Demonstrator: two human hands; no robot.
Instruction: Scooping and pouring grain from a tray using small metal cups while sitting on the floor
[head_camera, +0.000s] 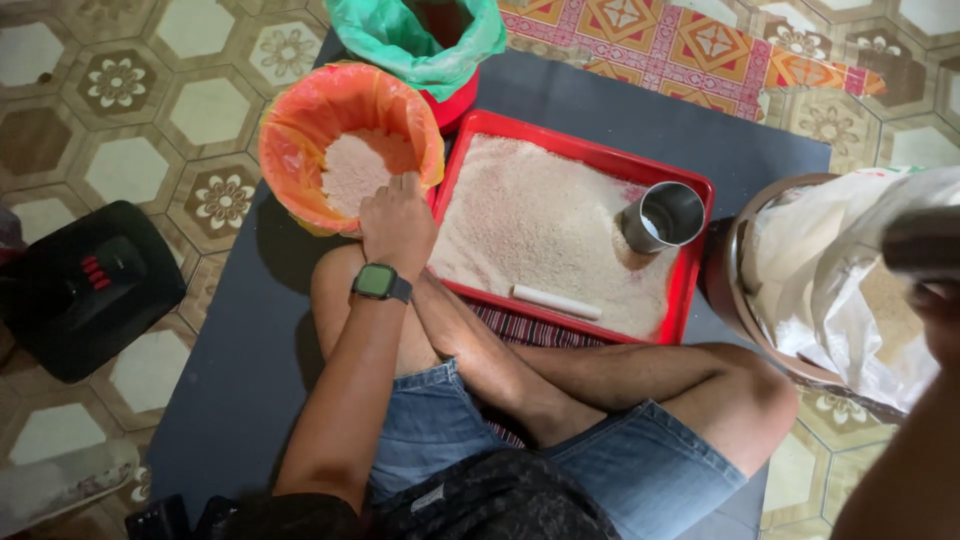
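Left hand (397, 222): knuckles up, fingers curled over the near rim of the orange-lined bucket (300, 135), seemingly gripping that rim; a green-faced watch (378, 282) sits on the wrist.
Right hand (940, 320): at the far right edge, blurred; whether it is clenched or loose cannot be told. A dark blurred object (922, 243) lies just above it.
Rice in bucket (355, 170): pale heap just beyond the left fingertips, filling the lower part.
Step in hand: judged as steadying the bucket by its rim while the other arm reaches toward the white sack (830, 270).
Next move calls for: a firm hold so the soft liner does not slip or tip.
Red tray (575, 150): just right of the left hand, spread with rice.
Metal cup (664, 215): standing in the tray's rice, between the hands.
White tube (556, 301): lying in the tray, near edge.
Green-lined bucket (425, 40): beyond the orange one, touching it.
In the way: the crossed legs and tray crowd the space between both hands.
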